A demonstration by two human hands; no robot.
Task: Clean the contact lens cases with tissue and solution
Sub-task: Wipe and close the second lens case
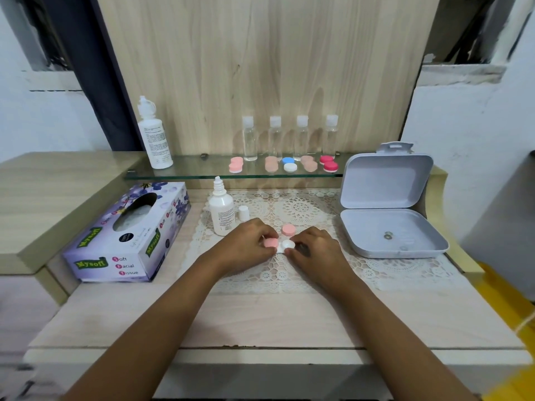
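On the lace mat (289, 270) in the middle of the table (260, 319), a white case (288, 244) lies between both hands. The left hand (249, 241) has its fingers pinched on the pink cap (270, 243) over the case's left well. The right hand (315, 247) has its fingers curled against the right end, bracing it. The right well is open, and a loose cap (288, 229) lies just behind the case. The solution bottle (221, 209) stands near the left hand with its own cap (243, 212) off beside it, so it looks ready for use. No tissue shows in either hand; the tissue box (127, 233) sits well to the left. I judge the task barely begun: this case is half uncapped, with rinsing and wiping left. Five more capped cases (289, 164) wait on the glass shelf (202, 172). An open white box (388, 227) sits at right.
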